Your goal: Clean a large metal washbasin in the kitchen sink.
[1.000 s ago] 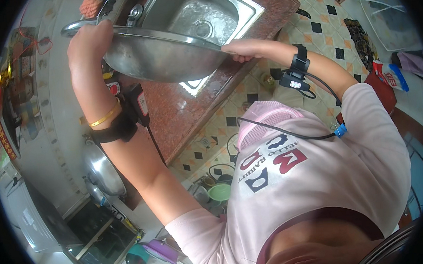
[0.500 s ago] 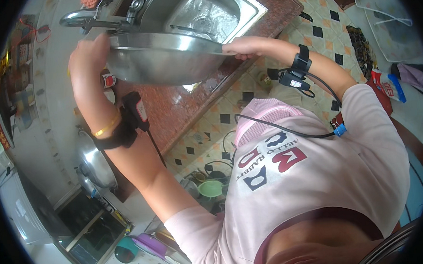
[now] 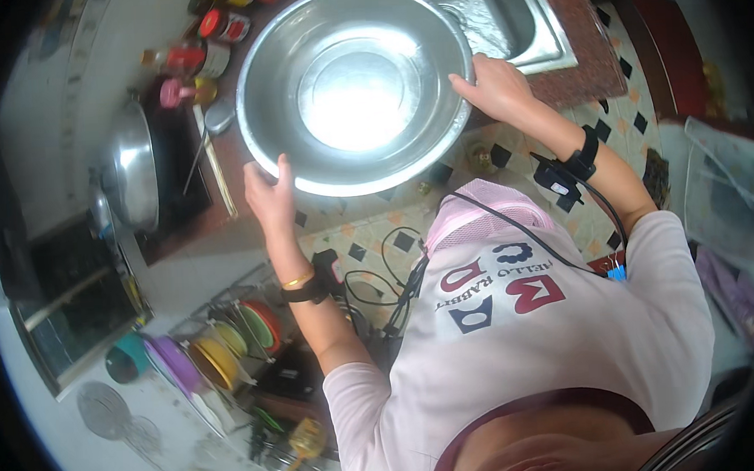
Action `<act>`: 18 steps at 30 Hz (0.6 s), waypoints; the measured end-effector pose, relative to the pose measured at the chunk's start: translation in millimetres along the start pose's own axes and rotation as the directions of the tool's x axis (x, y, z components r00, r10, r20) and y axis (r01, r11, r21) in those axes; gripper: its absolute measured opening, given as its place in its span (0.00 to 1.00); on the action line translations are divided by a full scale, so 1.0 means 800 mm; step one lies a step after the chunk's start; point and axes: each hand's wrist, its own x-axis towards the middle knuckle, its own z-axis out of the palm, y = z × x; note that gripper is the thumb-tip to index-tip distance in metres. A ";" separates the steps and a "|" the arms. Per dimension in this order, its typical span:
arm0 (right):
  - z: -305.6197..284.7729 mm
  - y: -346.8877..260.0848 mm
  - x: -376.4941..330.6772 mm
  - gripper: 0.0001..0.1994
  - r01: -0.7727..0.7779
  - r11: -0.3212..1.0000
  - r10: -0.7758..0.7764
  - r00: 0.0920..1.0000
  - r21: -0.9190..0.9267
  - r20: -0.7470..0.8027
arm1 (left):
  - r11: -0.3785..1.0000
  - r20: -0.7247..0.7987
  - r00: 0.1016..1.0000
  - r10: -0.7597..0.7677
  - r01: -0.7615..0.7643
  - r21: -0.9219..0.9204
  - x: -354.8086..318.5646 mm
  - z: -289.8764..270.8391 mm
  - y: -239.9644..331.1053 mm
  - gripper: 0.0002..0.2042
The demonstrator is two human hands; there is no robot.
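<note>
I hold a large round steel basin level in front of me, its hollow facing up and catching a bright glare. My left hand grips the near left rim. My right hand grips the right rim. The basin hangs over the reddish counter, partly covering the steel sink behind it. Black bands with cables sit on both wrists.
A lidded steel pot stands on a dark stove at the left, with jars and bottles behind it. A rack of coloured plates and bowls stands low on the left. The floor is patterned tile.
The basin has turned from tilted on edge near the tap to level with its hollow up, and has come away from the sink toward me.
</note>
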 end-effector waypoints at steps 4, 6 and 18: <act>0.015 -0.010 0.008 0.25 0.113 0.990 -0.119 0.990 -0.079 -0.081 | 0.994 -0.073 0.994 -0.085 0.079 -0.081 -0.036 0.012 -0.022 0.18; 0.023 -0.010 0.009 0.25 0.158 0.982 -0.167 0.982 -0.100 -0.088 | 0.994 -0.101 0.990 -0.094 0.087 -0.068 -0.052 0.018 -0.034 0.18; 0.028 -0.032 0.010 0.27 0.176 0.973 -0.169 0.984 -0.150 0.055 | 0.979 -0.156 0.976 -0.152 0.126 -0.159 -0.072 0.029 -0.065 0.16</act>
